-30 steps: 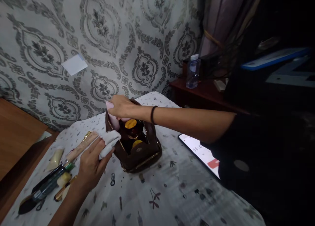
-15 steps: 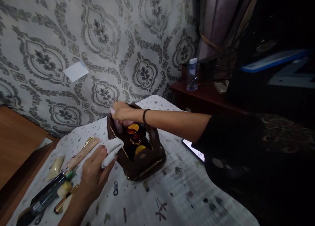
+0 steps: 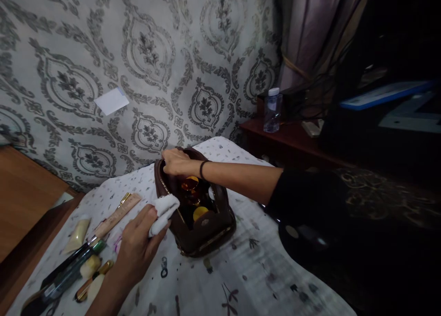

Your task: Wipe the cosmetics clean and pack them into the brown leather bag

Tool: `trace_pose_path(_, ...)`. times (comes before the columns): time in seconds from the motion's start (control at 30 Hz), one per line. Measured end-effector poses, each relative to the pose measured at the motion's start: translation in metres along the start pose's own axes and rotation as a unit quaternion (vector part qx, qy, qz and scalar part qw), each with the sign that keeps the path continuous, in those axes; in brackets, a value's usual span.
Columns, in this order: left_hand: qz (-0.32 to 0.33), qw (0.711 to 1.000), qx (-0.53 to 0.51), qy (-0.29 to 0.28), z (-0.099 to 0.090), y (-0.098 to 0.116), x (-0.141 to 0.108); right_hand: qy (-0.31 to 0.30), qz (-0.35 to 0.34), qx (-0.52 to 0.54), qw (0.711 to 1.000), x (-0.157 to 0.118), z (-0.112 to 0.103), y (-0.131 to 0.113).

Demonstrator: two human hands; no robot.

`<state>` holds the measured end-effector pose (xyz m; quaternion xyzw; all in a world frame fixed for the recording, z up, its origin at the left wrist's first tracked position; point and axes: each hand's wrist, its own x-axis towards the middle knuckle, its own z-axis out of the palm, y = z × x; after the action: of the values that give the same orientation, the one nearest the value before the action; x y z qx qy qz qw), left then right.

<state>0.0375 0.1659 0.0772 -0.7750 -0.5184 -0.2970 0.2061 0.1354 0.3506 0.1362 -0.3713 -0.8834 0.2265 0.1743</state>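
A dark brown zippered cosmetic bag (image 3: 210, 235) stands unzipped on the patterned white cloth cover. Inside it show an orange-gold round item (image 3: 190, 183), a yellow round item (image 3: 200, 212) and a white round piece (image 3: 211, 193). My right hand (image 3: 177, 162) reaches over the bag's far left rim, fingers pointing down inside; their tips are hidden. To the left of the bag, my left hand (image 3: 139, 235) is closed on a folded white cloth (image 3: 166, 205), close to the bag's side.
Left of my left hand lie a cream tube (image 3: 77, 235), a beige tube (image 3: 115, 218), brushes (image 3: 64, 272) and a pale sponge (image 3: 90, 266). A water bottle (image 3: 272, 111) stands on the dark red table (image 3: 292, 139). The patterned wall rises behind.
My right hand has gone lower into the bag, and the pinkish shape beneath it no longer shows. My left hand keeps the cloth. The view has shifted slightly.
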Motion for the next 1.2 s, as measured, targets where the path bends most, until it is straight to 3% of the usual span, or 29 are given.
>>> trace_pose_path(0.57,-0.003,1.0,-0.022,-0.019,0.0,0.0,0.0,-0.032,0.045,-0.013,0.998,0.01,0.0,0.005)
trace_pose_path(0.97,0.009,1.0,-0.012,-0.022,-0.001,0.001,-0.002,-0.049,-0.01,-0.04,0.998,0.003,-0.022,0.013)
trace_pose_path(1.03,0.007,1.0,-0.012,-0.022,-0.002,0.002,-0.003,-0.021,-0.016,-0.024,0.999,0.001,-0.027,0.017)
trace_pose_path(1.1,0.004,1.0,-0.022,-0.015,-0.003,0.003,-0.005,0.046,-0.033,0.011,0.998,-0.007,-0.032,0.018)
trace_pose_path(1.2,-0.024,0.999,-0.048,0.005,-0.004,0.003,-0.016,0.124,-0.109,0.137,0.977,-0.038,-0.034,0.009)
